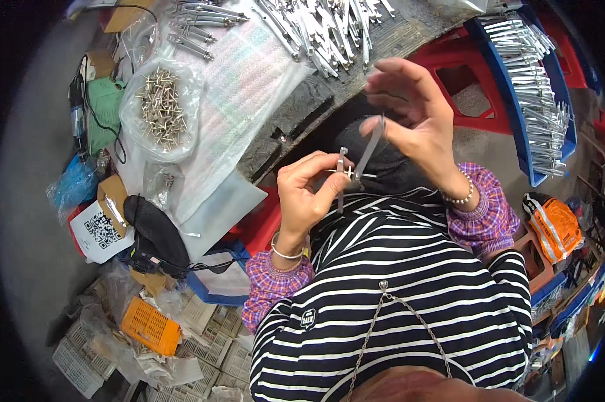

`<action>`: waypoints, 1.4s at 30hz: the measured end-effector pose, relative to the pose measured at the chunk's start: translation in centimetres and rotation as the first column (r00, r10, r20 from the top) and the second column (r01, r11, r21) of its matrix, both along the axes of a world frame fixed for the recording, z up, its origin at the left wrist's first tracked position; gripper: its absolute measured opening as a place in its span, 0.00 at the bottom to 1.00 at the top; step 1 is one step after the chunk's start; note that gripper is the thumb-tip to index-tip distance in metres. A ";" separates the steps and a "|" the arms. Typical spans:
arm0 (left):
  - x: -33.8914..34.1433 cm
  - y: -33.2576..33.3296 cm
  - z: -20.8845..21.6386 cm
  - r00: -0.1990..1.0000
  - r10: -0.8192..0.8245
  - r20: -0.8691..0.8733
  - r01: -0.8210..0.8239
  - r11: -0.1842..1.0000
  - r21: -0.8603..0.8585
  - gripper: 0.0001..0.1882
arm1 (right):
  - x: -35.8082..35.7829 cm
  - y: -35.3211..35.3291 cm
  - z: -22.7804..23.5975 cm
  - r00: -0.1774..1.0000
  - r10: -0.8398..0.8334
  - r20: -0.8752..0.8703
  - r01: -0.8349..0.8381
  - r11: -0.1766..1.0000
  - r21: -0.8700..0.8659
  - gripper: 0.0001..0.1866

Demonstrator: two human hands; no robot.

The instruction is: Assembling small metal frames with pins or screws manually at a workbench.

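Observation:
My left hand (pixel 309 191) pinches a slim metal strip (pixel 341 161) between thumb and fingertips, above my lap. A thin pin crosses it near the thumb. Just right of it slants a second flat metal strip (pixel 369 151), blurred; its lower end meets the first piece by the pin, though how they join I cannot make out. My right hand (pixel 416 114) is raised beside this strip, fingers apart and partly smeared, the thumb at the strip's upper end. On the bench ahead lie a heap of shiny metal strips (pixel 332 33) and a bag of small metal pins (pixel 162 110).
A blue tray (pixel 517 100) packed with metal strips sits at the right, over a red stool (pixel 460 74). More metal pieces (pixel 195 30) lie at the bench's far left. A black pouch (pixel 155 234), an orange basket (pixel 150 326) and an orange bag (pixel 555 228) are lower down.

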State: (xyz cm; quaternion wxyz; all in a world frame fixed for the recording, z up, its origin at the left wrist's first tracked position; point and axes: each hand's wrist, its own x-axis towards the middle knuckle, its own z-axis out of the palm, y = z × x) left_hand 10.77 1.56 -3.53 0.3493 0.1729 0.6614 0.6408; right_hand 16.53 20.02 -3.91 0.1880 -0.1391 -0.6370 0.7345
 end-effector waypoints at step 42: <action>-0.2 0.2 -2.5 0.941 0.320 -0.106 -0.315 0.947 0.062 0.10 | 2.5 -5.3 -3.1 0.862 0.385 0.331 -0.308 0.915 -0.262 0.12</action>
